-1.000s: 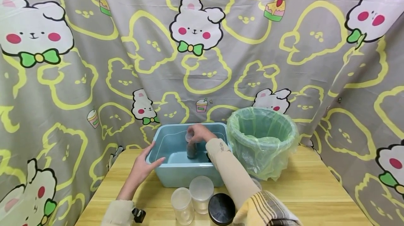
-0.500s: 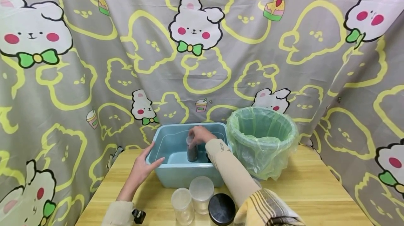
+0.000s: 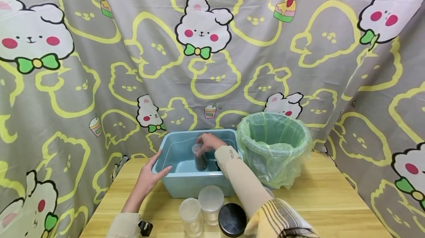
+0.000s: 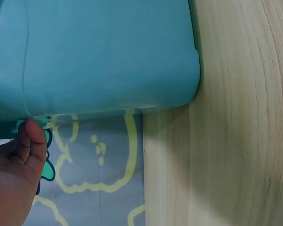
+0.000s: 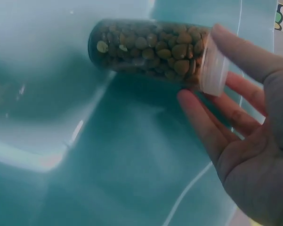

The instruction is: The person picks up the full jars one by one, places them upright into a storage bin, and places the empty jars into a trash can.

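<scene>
A clear jar [image 5: 146,54] with a pale lid is packed with brown, bean-like pieces. In the head view it leans slightly inside the blue plastic basin [image 3: 192,185]. My right hand [image 3: 211,142] reaches into the basin from the right and holds the jar near its lid. The right wrist view shows the thumb on one side of the lid [image 5: 215,73] and the fingers on the other. At the basin's near left corner is my left hand [image 3: 148,174], its thumb stretched over the front rim and its fingers along the left rim.
Two clear lidded jars [image 3: 191,210] [image 3: 211,195] and a black-lidded jar [image 3: 232,219] stand on the wooden table [image 3: 318,193] before the basin. Right of it is a bin [image 3: 275,149] lined with a green bag. A patterned curtain [image 3: 212,75] hangs behind.
My right hand has come slightly lower and nearer in the basin, and the jar has tipped from upright to a slight lean. The left hand keeps its place at the corner.
</scene>
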A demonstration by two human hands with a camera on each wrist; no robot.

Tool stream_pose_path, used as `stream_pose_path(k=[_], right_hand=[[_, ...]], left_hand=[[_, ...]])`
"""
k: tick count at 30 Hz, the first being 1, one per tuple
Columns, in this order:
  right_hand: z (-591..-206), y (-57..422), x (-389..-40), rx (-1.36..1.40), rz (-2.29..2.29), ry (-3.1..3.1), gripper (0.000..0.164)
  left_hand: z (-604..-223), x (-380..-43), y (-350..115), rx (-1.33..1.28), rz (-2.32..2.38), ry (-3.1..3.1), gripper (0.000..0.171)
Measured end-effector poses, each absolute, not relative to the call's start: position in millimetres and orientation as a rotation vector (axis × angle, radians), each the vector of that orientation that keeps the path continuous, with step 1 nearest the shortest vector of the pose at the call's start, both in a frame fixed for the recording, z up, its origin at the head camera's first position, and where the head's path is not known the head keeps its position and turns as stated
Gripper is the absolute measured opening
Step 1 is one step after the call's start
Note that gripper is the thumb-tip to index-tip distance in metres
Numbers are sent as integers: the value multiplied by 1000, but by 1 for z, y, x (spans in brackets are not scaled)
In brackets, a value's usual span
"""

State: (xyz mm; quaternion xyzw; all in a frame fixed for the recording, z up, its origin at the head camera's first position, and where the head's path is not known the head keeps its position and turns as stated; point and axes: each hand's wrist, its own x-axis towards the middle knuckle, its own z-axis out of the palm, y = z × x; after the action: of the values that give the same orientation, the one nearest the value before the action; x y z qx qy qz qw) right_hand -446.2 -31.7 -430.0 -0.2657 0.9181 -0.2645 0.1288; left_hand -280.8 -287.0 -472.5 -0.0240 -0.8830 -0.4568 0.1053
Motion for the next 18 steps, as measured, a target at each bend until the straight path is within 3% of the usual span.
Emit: stream_pose_path(k=[18], right_hand=[[-365, -13, -412, -937, -611, 2732, 45]], left_hand=[[-474, -281, -287, -79, -1334, -2597, 88]])
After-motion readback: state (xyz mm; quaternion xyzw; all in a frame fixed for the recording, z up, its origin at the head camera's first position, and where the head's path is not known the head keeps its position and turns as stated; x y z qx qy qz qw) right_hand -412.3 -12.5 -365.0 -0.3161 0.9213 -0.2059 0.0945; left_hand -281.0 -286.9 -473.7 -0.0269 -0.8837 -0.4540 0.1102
